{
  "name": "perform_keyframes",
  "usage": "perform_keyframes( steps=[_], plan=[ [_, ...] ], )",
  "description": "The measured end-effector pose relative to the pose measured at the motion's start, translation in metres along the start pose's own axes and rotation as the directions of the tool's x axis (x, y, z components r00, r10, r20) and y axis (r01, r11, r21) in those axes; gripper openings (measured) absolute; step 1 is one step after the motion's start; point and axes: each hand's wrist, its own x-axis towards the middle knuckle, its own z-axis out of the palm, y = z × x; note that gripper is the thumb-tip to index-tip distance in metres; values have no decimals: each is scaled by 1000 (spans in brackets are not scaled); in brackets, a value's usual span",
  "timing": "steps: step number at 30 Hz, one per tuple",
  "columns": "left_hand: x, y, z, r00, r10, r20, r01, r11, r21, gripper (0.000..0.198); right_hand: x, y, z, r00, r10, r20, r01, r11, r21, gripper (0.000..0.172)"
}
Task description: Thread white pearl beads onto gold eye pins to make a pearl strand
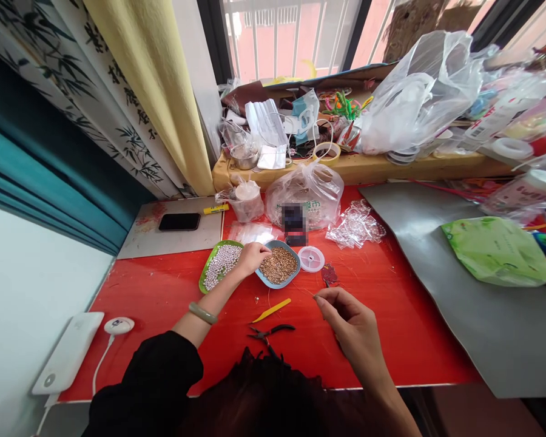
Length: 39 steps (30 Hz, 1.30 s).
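My left hand [252, 257] reaches over the red table [164, 297] with fingers curled down at the gap between a green dish of pale pearl beads [218, 265] and a blue dish of small brown beads [278, 265]. What its fingertips hold is hidden. My right hand [348, 318] pinches the end of a thin wire [295, 290] that runs left above the table. A round clear spool [311, 258] lies beside the blue dish. A yellow tool [271, 310] and black pliers [269, 332] lie between my hands.
A phone [179, 221] rests on a grey board at the back left. Plastic bags [304, 195], a cup and cluttered supplies crowd the back ledge. A grey sheet [482, 303] with a green packet [498, 252] covers the right side. A white device [68, 352] sits at the left edge.
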Motion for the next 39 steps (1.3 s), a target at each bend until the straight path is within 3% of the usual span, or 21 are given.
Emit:
perform_keyframes(
  steps=[11,25,34,39],
  plan=[
    [18,12,40,979,66,193,-136,918,373,28,0,24,-10,997,67,-26,-67,998,-1,22],
    [15,4,10,973,25,230,-122,900,418,26,2,23,-8,998,53,-20,-53,999,4,23],
    [11,10,30,963,88,253,-190,890,415,28,2,29,-4,997,76,2,-76,997,3,22],
    [14,12,24,970,58,238,-141,926,349,28,2,29,-4,997,83,-5,-83,997,-1,22]
  ],
)
